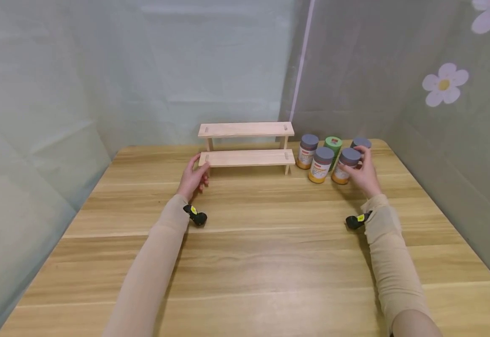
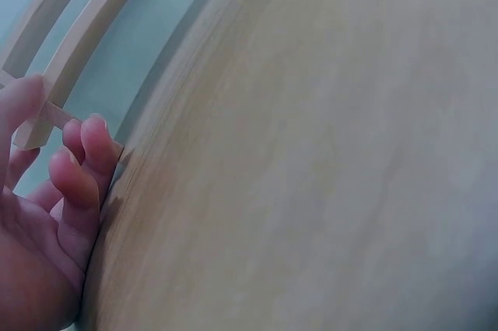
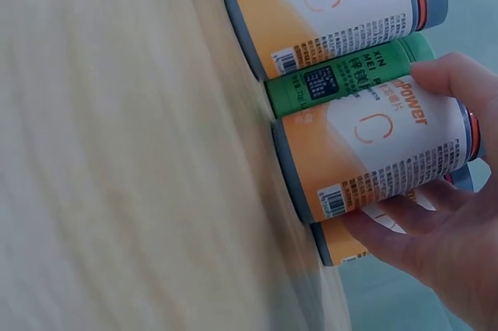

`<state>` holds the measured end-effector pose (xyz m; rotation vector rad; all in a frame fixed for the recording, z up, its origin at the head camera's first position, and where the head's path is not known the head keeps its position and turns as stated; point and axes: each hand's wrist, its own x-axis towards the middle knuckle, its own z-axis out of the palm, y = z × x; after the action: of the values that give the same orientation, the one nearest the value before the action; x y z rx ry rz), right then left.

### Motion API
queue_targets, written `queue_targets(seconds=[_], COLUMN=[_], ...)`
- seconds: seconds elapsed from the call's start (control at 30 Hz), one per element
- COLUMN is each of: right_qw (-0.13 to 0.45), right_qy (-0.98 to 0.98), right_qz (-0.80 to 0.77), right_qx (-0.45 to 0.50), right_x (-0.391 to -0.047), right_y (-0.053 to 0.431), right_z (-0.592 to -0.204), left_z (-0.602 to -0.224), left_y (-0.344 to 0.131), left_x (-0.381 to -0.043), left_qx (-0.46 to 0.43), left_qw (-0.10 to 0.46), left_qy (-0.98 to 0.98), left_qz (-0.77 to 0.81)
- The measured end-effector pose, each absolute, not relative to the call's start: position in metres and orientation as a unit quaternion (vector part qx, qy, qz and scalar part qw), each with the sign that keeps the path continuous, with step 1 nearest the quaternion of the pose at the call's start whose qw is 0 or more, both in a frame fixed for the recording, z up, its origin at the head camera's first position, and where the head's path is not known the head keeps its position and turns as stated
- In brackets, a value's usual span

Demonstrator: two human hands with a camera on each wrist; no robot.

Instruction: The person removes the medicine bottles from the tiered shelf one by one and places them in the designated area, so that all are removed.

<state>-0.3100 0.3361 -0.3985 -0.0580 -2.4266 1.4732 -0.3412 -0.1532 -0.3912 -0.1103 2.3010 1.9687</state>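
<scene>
A two-tier wooden shelf (image 1: pixel 247 158) stands at the back of the table. At the left end of its lower tier, my left hand (image 1: pixel 193 178) pinches the board, thumb against the near edge. The left wrist view shows the other fingers (image 2: pixel 75 181) loosely curled beside the shelf's leg. To the shelf's right, my right hand (image 1: pixel 364 173) grips an upright jar (image 1: pixel 341 175) with a grey lid and an orange-and-white label. In the right wrist view, thumb and fingers span this supplement jar (image 3: pixel 373 140), whose base appears to rest on the table.
Around the gripped jar stand similar grey-lidded jars: one at front left (image 1: pixel 320 166), one near the shelf (image 1: pixel 306 152), another behind my right hand (image 1: pixel 360 142). A green canister (image 1: pixel 333 144) stands among them. Fabric curtains (image 1: pixel 211 61) hang behind the wooden table (image 1: pixel 270 262).
</scene>
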Motion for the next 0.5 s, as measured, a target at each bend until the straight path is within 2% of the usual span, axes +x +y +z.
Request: queue_targets(seconds=[0.23, 0.5], right_qw=[0.145, 0.134], right_qy=[-0.852, -0.853], right_qz=[0.503, 0.505], right_qx=[-0.011, -0.009], right_x=[-0.309, -0.308], right_y=[0.336, 0.337], right_z=[-0.399, -0.399], left_z=[-0.394, -0.419], left_y=[-0.155, -0.160], left_x=[-0.344, -0.362], left_qx=[-0.033, -0.035], left_qw=[0.050, 0.044], left_qy=[0.753, 0.759], left_qz=[0.656, 0.649])
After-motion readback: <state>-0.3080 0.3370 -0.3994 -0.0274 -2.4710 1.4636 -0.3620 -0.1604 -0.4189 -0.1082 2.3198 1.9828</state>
